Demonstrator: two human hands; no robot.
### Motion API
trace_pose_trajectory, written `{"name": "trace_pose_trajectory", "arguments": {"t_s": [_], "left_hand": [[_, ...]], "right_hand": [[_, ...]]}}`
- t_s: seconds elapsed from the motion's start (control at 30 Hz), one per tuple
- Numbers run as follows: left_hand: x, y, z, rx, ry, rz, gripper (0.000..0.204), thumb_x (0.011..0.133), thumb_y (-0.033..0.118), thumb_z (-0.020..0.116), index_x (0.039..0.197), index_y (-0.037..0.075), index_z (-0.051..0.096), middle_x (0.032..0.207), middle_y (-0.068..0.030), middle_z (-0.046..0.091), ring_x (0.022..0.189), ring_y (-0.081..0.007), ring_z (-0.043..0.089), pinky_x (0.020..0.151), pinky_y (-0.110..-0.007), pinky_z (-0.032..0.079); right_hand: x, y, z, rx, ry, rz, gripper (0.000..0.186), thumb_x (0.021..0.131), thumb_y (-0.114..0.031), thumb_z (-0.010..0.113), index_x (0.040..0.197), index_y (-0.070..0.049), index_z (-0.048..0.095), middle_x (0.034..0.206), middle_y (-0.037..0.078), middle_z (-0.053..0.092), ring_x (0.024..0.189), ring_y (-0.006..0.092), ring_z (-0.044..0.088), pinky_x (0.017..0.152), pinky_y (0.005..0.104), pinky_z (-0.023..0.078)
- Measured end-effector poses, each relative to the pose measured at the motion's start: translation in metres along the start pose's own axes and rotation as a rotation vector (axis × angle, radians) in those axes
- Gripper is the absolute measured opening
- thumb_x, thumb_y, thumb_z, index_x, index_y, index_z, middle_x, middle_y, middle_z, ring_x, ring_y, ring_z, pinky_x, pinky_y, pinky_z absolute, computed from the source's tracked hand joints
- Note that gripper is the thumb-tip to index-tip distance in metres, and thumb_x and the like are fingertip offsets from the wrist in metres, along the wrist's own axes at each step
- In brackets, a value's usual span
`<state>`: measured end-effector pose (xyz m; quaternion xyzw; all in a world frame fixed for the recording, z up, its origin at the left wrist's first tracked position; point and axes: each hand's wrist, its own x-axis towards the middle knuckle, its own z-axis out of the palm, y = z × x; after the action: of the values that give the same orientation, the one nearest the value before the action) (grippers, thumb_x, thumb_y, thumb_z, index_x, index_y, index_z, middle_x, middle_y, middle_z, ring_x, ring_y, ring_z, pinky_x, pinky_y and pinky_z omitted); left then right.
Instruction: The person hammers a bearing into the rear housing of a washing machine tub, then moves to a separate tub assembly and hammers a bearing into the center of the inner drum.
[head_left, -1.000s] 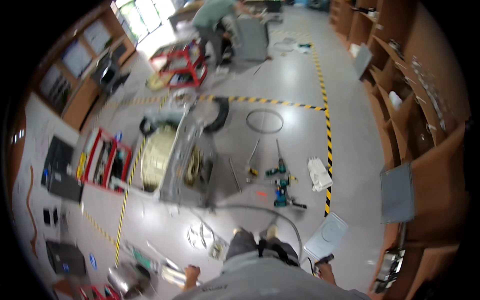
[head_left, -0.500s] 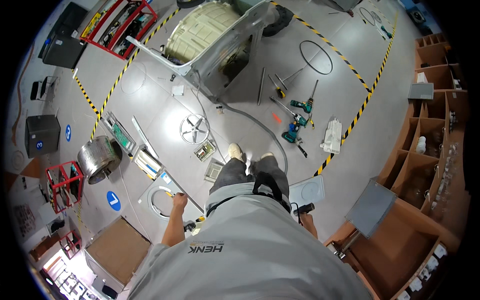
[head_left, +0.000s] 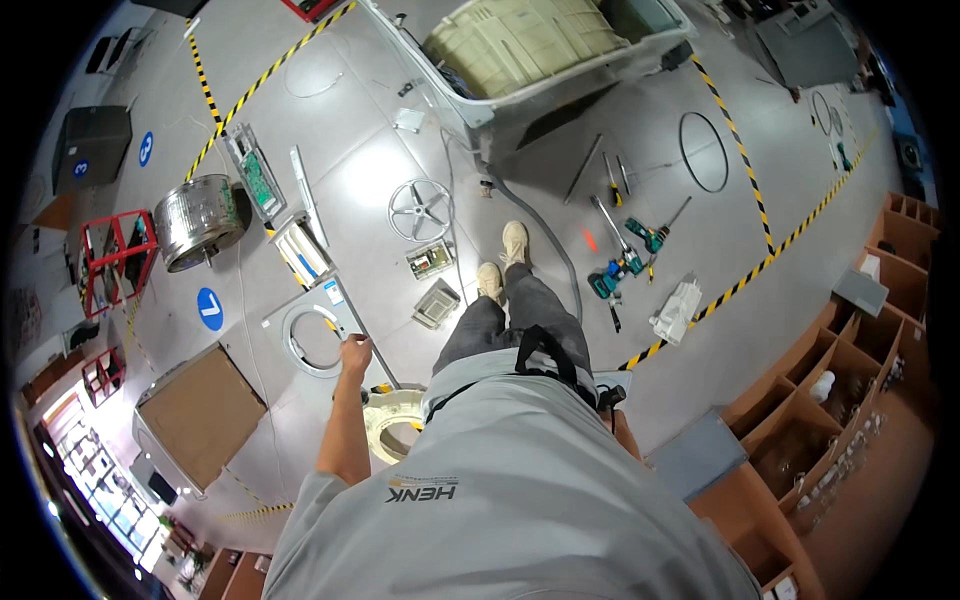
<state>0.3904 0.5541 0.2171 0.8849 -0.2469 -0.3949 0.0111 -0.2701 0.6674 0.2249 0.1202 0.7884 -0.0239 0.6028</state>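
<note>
My left hand (head_left: 355, 352) is closed in a fist beside the white panel with a round opening (head_left: 343, 312). Whatever its fingers may hold is too small to make out. A cream-coloured ring-shaped part (head_left: 378, 418) lies below that hand, next to my hip. At my right side, my right hand (head_left: 624, 430) is mostly hidden by my shirt. Just above it shows a dark handheld tool (head_left: 611, 397) with a rounded end, which the hand grips. My feet are apart on the grey floor, one ahead of the other.
An opened machine with a cream tub (head_left: 525, 45) stands ahead. A grey hose (head_left: 545, 225) curves past my feet. Cordless drills (head_left: 650, 236) lie right, near a white plastic part (head_left: 678, 310). A spoked wheel (head_left: 419, 210), metal drum (head_left: 197, 222) and wooden compartments (head_left: 790, 430) are around.
My view has shifted and turned, and my feet have stepped apart. My left arm reaches farther forward along the panel. The cream ring shows more, and my right hand is more covered.
</note>
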Motion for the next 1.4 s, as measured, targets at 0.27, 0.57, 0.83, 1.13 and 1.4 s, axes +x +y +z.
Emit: {"name": "trace_pose_trajectory", "arguments": {"t_s": [0.27,0.57,0.83,1.13,1.4], "left_hand": [[-0.006,0.048,-0.047,-0.117,0.077,-0.093,0.029,0.08,0.025,0.067,0.1,0.004,0.069,0.109,-0.0272,0.059,0.103,-0.0415,0.058,0.092,-0.045,0.047],[0.095,-0.055,-0.053,-0.137,-0.068,-0.27,0.033,0.081,0.03,0.058,0.09,0.0,0.069,0.086,-0.0251,0.069,0.083,-0.0376,0.068,0.07,-0.048,0.052],[0.246,-0.112,-0.243,-0.26,-0.174,0.386,0.011,0.08,0.018,0.063,0.074,0.01,0.057,0.056,0.0003,0.044,0.046,-0.019,0.044,0.041,-0.038,0.034],[0.551,0.002,-0.532,-0.013,-0.028,-0.205,0.035,0.079,0.023,0.057,0.092,-0.007,0.067,0.085,-0.0193,0.068,0.08,-0.0276,0.062,0.073,-0.039,0.048],[0.687,0.35,-0.639,0.225,-0.006,0.408,0.033,0.091,0.026,0.059,0.109,-0.002,0.06,0.107,-0.0199,0.06,0.096,-0.032,0.059,0.086,-0.04,0.045]], "right_hand": [[0.0,-0.141,0.05,-0.271,-0.105,-0.326,0.025,0.09,-0.019,0.06,0.069,-0.005,0.059,0.054,0.003,0.044,0.044,0.0179,0.042,0.044,0.0356,0.036],[-0.103,-0.283,0.195,-0.365,-0.013,-0.245,0.04,0.1,-0.032,0.046,0.08,-0.001,0.061,0.064,0.009,0.053,0.053,0.0192,0.046,0.049,0.0372,0.033],[-0.214,-0.308,0.421,-0.577,0.364,0.027,0.007,0.086,-0.007,0.064,0.081,-0.002,0.062,0.064,0.009,0.056,0.051,0.0188,0.051,0.04,0.0388,0.037],[-0.207,-0.27,0.595,-0.466,0.158,0.062,0.023,0.08,-0.017,0.07,0.072,0.004,0.065,0.059,0.013,0.061,0.048,0.0227,0.059,0.042,0.0407,0.044],[-0.266,-0.339,0.764,-0.06,0.017,0.129,0.022,0.083,-0.012,0.063,0.065,-0.001,0.057,0.053,0.011,0.052,0.04,0.0207,0.048,0.036,0.0374,0.035]]}}
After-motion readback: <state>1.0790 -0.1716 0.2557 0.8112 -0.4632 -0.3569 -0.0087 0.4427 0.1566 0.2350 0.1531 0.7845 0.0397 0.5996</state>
